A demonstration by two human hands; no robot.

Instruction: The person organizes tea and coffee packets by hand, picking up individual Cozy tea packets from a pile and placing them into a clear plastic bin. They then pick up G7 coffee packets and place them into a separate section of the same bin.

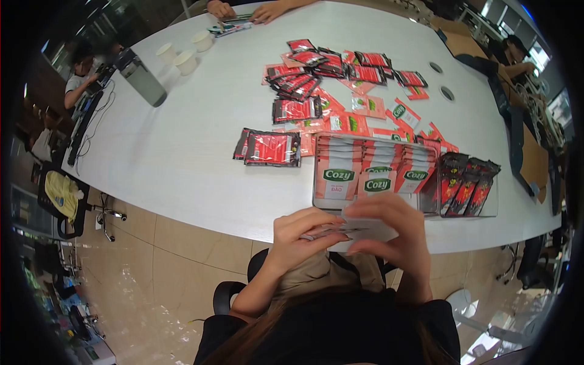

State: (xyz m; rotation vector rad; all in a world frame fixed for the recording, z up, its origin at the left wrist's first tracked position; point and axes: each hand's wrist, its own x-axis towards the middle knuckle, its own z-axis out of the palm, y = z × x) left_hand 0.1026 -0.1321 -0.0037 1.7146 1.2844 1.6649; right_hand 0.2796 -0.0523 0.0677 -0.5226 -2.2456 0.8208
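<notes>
My left hand (304, 236) is closed round some thin, pale packets (328, 231) at the table's front edge. Beside it, my right hand (395, 234) is curved with thumb and fingers apart, close to the packets' right end; whether it touches them cannot be told. Just beyond my hands stands a clear box (315, 176) with upright pink Cozy sachets (337, 176) in rows. A second clear box (494, 204) to its right holds black and red sachets (453, 188). Loose red, black and pink sachets (304, 85) lie spread behind the boxes.
A stack of black-edged red sachets (271, 149) lies left of the box. Farther left are a grey bottle (143, 79) and paper cups (185, 62). Another person's hands (267, 12) are at the far edge. Open cardboard boxes (526, 152) line the right edge.
</notes>
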